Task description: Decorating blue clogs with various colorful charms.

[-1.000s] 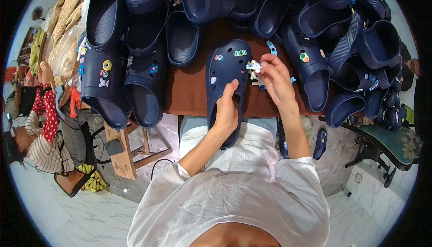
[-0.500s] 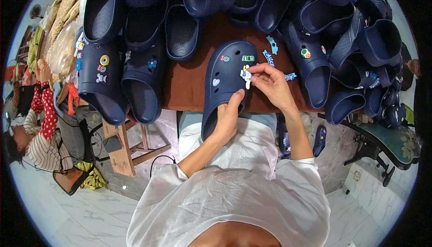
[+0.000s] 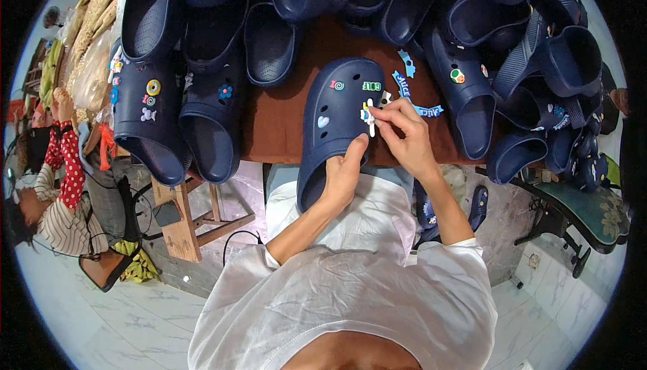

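Note:
A navy clog (image 3: 340,104) is held at the table's front edge, toe pointing away from me. My left hand (image 3: 345,174) grips its side, thumb on top and the other fingers inside the foot opening. The thumb and forefinger of my right hand (image 3: 408,139) pinch a white cartoon-figure shoe charm (image 3: 368,115) against the clog's right side. Whether its stem sits in a hole is hidden. A pale heart charm (image 3: 323,122), a pink-and-green candy charm (image 3: 337,85) and a green lettering charm (image 3: 371,87) sit on the same clog.
Loose blue banner charms (image 3: 403,87) lie on the brown tabletop (image 3: 280,124) right of the clog. Several navy clogs (image 3: 149,94) line the left, back and right. A wooden stool (image 3: 178,218) stands below left. Another person (image 3: 64,215) is at far left, beside a dark green chair-like seat's opposite side.
The held clog has shifted slightly left. My right hand has turned a little with the white charm, and a small black-and-white piece now shows beyond its fingers.

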`<move>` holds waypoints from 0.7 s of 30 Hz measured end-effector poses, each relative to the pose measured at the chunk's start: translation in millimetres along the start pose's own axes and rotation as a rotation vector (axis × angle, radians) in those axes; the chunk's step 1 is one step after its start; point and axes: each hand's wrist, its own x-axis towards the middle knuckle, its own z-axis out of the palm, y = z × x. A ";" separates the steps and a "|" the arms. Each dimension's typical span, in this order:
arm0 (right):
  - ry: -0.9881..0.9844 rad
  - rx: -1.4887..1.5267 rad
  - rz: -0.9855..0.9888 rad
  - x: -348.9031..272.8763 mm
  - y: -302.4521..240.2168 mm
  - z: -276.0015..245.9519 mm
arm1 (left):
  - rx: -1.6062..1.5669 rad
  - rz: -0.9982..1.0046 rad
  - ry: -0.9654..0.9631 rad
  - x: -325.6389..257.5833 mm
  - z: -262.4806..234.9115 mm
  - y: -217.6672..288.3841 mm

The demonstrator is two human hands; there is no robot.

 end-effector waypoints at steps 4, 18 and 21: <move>0.039 -0.024 -0.020 -5.4 1.1 3.6 | -0.007 0.020 -0.006 -0.8 2.5 -0.2; 0.143 -0.066 -0.044 -32.8 -5.4 31.5 | -0.223 -0.039 -0.002 3.4 -24.0 -1.0; 0.215 -0.345 0.012 -26.6 16.4 11.7 | -0.168 0.000 0.013 0.3 -24.7 -3.7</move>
